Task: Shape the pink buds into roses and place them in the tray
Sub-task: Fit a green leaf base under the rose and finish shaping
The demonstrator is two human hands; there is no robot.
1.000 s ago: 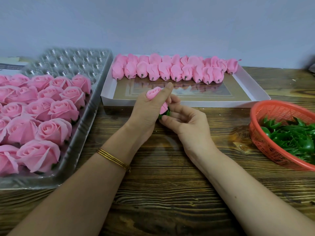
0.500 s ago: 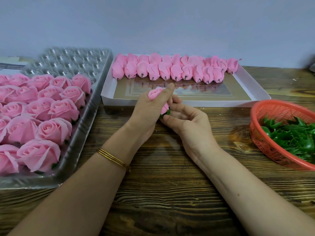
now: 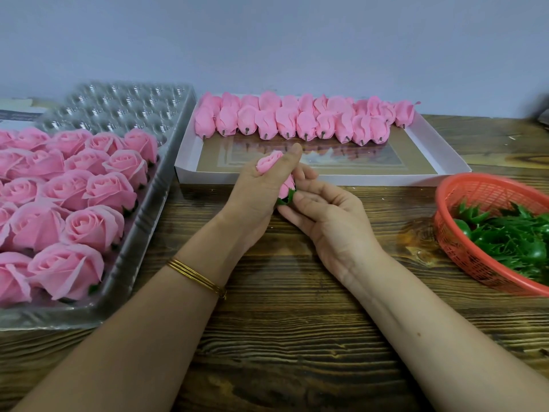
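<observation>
Landmark for all places: white box.

1. Wooden table. Dark grained boards, nearest the camera, running under the white box and everything else listed.
2. Two bare forearms, reaching from the near edge toward the white box. Gold bangle on the left wrist.
3. Left hand. Just in front of the white box's near wall. Fingers curled round a pink bud, thumb stretched up along it, tip beside the bud's top. Placed as it was half a second ago.
4. Right hand. Just in front of the white box, palm turned up, thumb and fingertips pinching the green base at the bud's lower end. Barely shifted since the earlier frame; a little more of the green showing between the two hands.
5. Pink bud: above the table, top overlapping the white box's near wall, tilted, petals closed. Not in the tray.
6. Clear plastic tray. Left of the white box, touching or nearly touching it. Near cups filled with finished roses; far cups without flowers. Count unchanged.
7. Red mesh basket. Right of the white box, near its front corner, cut off by the frame edge. Holds green leafy pieces.
8. White box: shallow, glossy brown floor. Two crowded rows of unshaped buds along its far wall, stubs pointing to the camera. Unchanged.
9. Pale wall. Behind the white box.
</observation>
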